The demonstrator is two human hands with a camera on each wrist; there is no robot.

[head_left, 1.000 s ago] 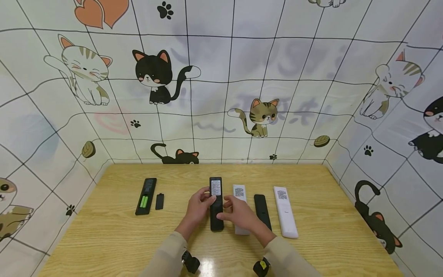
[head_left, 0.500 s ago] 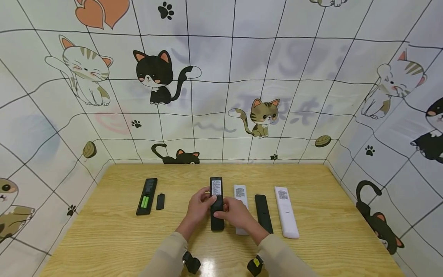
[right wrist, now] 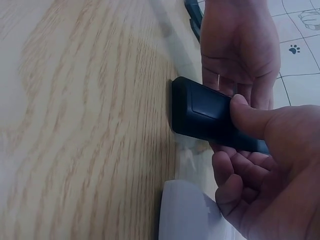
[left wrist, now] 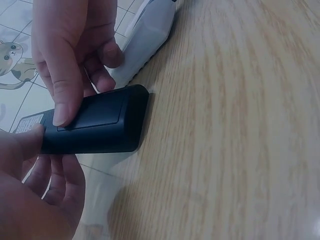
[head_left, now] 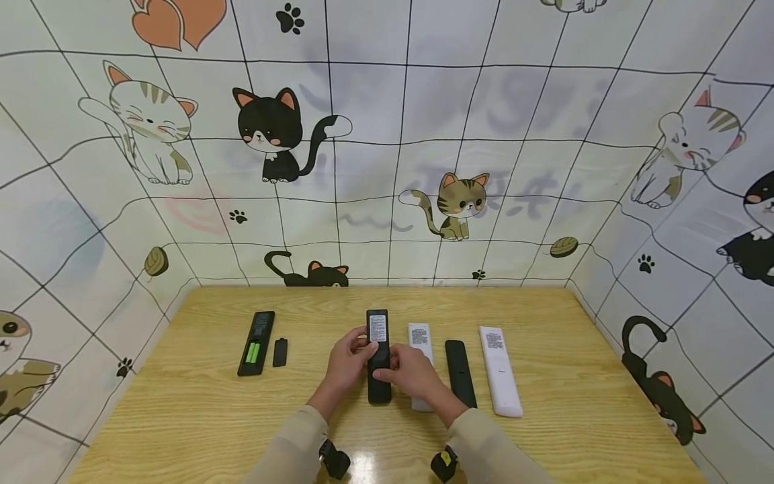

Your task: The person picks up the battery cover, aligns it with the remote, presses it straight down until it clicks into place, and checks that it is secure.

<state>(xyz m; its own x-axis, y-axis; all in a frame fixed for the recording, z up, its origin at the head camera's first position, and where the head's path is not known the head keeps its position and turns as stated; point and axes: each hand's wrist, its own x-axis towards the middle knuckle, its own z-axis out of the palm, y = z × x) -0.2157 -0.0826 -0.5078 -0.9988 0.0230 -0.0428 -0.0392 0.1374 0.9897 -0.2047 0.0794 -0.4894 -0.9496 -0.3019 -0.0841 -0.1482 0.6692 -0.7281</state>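
Observation:
A black remote control lies back side up in the middle, its white label at the far end. My left hand grips its left side, thumb on top and fingers along the edge. From the right, my right hand holds it, with the thumb pressing on the battery cover. That cover sits in place, its outline visible in both wrist views. The right fingers are curled beside and partly below the remote; exactly where they touch is hidden.
At left lies an opened black remote with green batteries, beside its loose cover. To the right are a white remote partly behind my right hand, another black remote and a longer white remote. All rest on the wooden table.
My right hand has moved left and closed in on the black remote, its thumb now on the battery cover. Over the last half second almost nothing differs. The left hand has kept its grip.

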